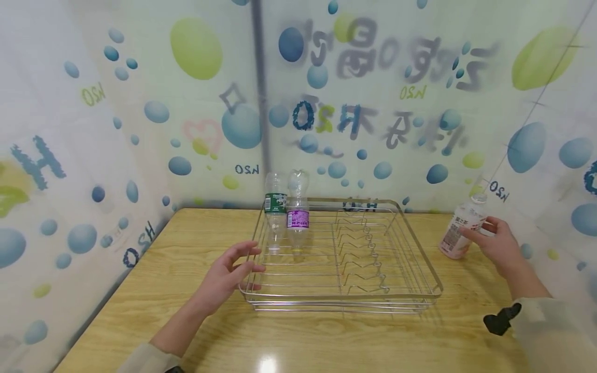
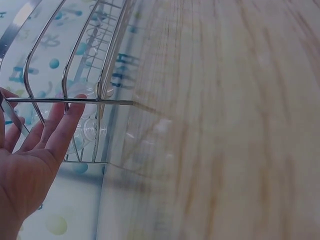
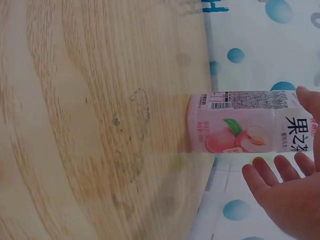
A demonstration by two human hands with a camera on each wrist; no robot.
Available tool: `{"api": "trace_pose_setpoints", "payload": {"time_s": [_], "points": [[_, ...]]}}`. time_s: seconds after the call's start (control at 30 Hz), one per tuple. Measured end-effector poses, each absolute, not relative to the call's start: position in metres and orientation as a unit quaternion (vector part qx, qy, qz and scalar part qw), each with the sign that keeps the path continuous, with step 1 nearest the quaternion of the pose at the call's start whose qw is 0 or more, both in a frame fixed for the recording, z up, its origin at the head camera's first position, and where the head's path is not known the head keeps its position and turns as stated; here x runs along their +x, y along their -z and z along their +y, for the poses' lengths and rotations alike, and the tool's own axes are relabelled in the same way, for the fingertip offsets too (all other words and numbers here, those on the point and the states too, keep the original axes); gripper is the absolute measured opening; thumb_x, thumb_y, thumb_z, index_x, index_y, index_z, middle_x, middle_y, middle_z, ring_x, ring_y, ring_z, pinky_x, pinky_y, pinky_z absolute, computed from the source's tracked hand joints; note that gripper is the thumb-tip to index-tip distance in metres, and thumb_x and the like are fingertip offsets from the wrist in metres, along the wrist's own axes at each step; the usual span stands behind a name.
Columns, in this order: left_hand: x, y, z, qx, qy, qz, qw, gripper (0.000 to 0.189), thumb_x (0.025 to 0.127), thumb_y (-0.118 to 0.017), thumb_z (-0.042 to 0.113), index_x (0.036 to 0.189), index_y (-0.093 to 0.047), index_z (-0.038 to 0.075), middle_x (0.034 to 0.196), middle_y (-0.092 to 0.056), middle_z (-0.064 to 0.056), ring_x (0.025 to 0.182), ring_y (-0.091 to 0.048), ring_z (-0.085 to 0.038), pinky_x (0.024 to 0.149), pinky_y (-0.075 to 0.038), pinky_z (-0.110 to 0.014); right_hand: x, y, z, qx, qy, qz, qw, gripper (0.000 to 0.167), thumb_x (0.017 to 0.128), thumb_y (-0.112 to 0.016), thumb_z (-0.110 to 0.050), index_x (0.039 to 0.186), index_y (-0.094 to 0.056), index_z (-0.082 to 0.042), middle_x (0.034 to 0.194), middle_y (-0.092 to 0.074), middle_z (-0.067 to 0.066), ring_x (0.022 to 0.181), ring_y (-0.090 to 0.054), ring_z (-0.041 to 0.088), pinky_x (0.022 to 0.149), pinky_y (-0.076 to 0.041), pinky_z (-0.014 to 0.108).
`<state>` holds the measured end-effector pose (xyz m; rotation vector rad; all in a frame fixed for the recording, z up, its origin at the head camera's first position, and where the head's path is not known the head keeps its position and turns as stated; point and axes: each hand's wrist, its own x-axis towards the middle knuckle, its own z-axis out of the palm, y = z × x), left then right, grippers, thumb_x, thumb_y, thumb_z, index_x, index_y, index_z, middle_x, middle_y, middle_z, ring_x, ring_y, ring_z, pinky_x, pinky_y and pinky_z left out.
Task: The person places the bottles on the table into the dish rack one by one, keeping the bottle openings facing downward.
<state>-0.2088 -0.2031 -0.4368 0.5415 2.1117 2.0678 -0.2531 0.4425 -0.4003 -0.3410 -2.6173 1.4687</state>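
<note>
My left hand [image 1: 228,274] is at the left side of a wire dish rack [image 1: 342,298], fingers spread loosely against its wires; in the left wrist view the fingertips [image 2: 75,102] touch a wire. Two clear plastic bottles stand neck-down at the rack's left rear: a green-labelled bottle [image 1: 275,228] and a purple-labelled bottle [image 1: 298,238]. Right of the rack, a peach tea bottle [image 1: 459,233] with a pink label stands on the table. My right hand [image 1: 499,246] is beside it, thumb against the label. In the right wrist view the fingers [image 3: 267,172] are extended and mostly apart from the bottle.
The rack rests on a light wooden table [image 1: 350,342]. Zigzag wire dividers [image 1: 364,248] run along its right half. A patterned curtain [image 1: 373,103] hangs behind the table and along both sides. A black strap [image 1: 501,318] is at the right sleeve.
</note>
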Motion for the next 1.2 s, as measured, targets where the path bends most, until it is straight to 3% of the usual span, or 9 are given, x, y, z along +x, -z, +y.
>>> {"api": "trace_pose_setpoints", "payload": {"time_s": [0.5,0.9,0.97,1.07,1.2], "points": [[-0.208,0.437,-0.202,0.178,-0.683,0.705,0.067,0.051,0.115,-0.056,0.009,0.164,-0.041,0.006,0.163,-0.039,-0.034,0.122,-0.074,-0.029,0.086,-0.07,-0.051,-0.256,0.412,0.439,-0.131,-0.465,-0.875,0.028,0.109,0.11,-0.058,-0.056,0.168,0.004,0.014,0.172,-0.008,0.046,0.153,-0.021,0.068,0.121,-0.029,0.085],[-0.208,0.435,-0.203,0.18,-0.673,0.714,0.066,0.053,0.115,-0.057,0.013,0.165,-0.04,0.006,0.164,-0.039,-0.033,0.126,-0.072,-0.034,0.087,-0.07,-0.051,-0.251,0.399,0.429,-0.083,-0.452,-0.884,0.082,0.103,0.11,-0.061,-0.054,0.172,-0.005,0.007,0.171,-0.021,0.043,0.148,-0.032,0.065,0.11,-0.044,0.079],[-0.208,0.435,-0.204,0.18,-0.67,0.717,0.066,0.053,0.115,-0.058,0.015,0.165,-0.04,0.007,0.164,-0.04,-0.032,0.127,-0.072,-0.035,0.087,-0.07,-0.051,-0.249,0.393,0.423,-0.068,-0.445,-0.888,0.093,0.101,0.109,-0.062,-0.054,0.172,-0.008,0.004,0.17,-0.024,0.041,0.147,-0.035,0.063,0.104,-0.05,0.072],[-0.209,0.435,-0.204,0.179,-0.671,0.716,0.066,0.054,0.115,-0.058,0.016,0.165,-0.04,0.006,0.164,-0.04,-0.032,0.126,-0.073,-0.032,0.087,-0.07,-0.05,-0.246,0.383,0.412,-0.048,-0.433,-0.894,0.105,0.098,0.109,-0.064,-0.053,0.172,-0.013,0.002,0.168,-0.031,0.036,0.143,-0.043,0.056,0.094,-0.057,0.047],[-0.208,0.435,-0.204,0.175,-0.677,0.711,0.07,0.055,0.115,-0.058,0.016,0.165,-0.039,0.005,0.164,-0.039,-0.032,0.125,-0.073,-0.03,0.087,-0.07,-0.049,-0.243,0.368,0.398,-0.029,-0.427,-0.895,0.125,0.094,0.108,-0.067,-0.052,0.171,-0.021,0.0,0.156,-0.045,0.02,0.127,-0.055,0.029,0.081,-0.049,0.018]]}}
